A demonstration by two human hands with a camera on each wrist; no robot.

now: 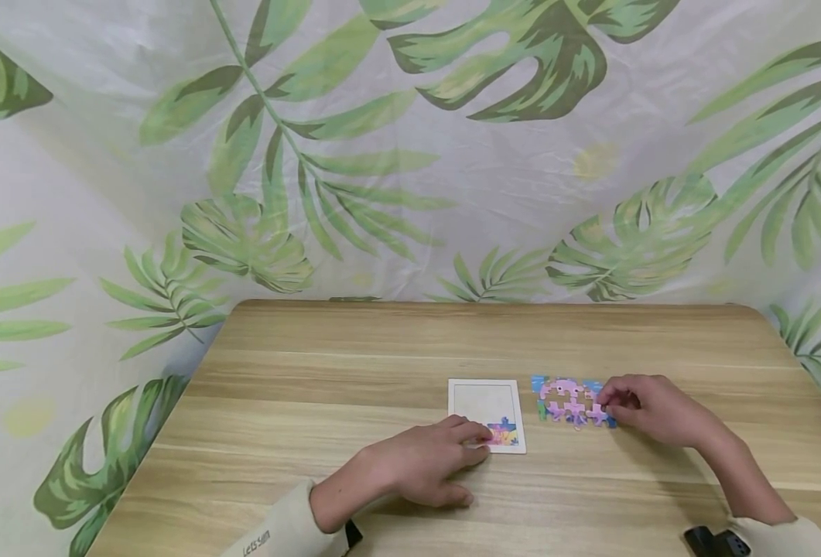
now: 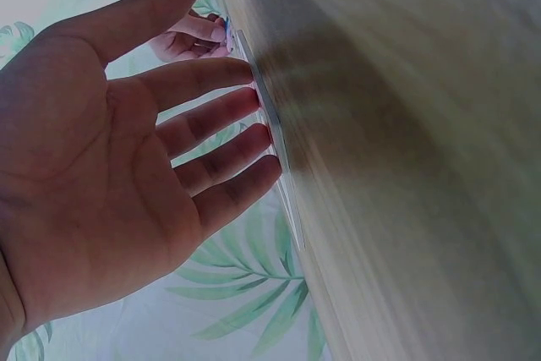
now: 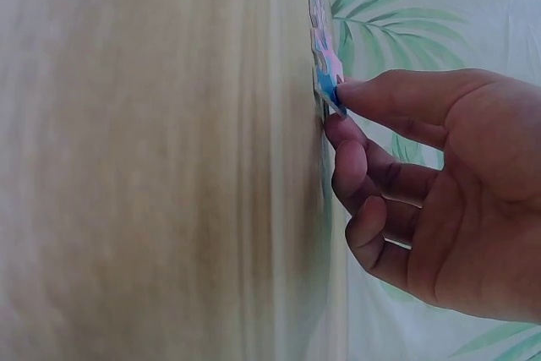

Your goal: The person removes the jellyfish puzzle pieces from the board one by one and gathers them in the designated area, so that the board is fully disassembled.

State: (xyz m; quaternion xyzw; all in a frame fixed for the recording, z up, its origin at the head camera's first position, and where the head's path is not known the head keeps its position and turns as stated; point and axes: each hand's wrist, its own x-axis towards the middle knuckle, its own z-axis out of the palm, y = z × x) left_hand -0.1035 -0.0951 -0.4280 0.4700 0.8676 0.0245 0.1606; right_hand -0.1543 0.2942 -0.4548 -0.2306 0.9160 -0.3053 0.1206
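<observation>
Here, puzzle piece (image 3: 328,84) between right fingers (image 3: 345,131)

Puzzle tray (image 1: 483,401): white border, thin dark inner outline, off-white bed. Jigsaw pieces in the tray (image 1: 504,435): blue, pink and yellow-orange print. Jigsaw pieces beside the tray (image 1: 574,408): mainly pink print, with light blue, darker blue and green areas. Tabletop (image 1: 354,352): light brown, lengthwise wood-grain streaks. Backdrop (image 1: 410,201): off-white ground, large leaf pattern in light and dark green, scattered pale yellow spots. Left sleeve (image 1: 281,526): cream, dark lettering. Right sleeve (image 1: 785,539): cream. Right wrist device (image 1: 730,544): black.
</observation>
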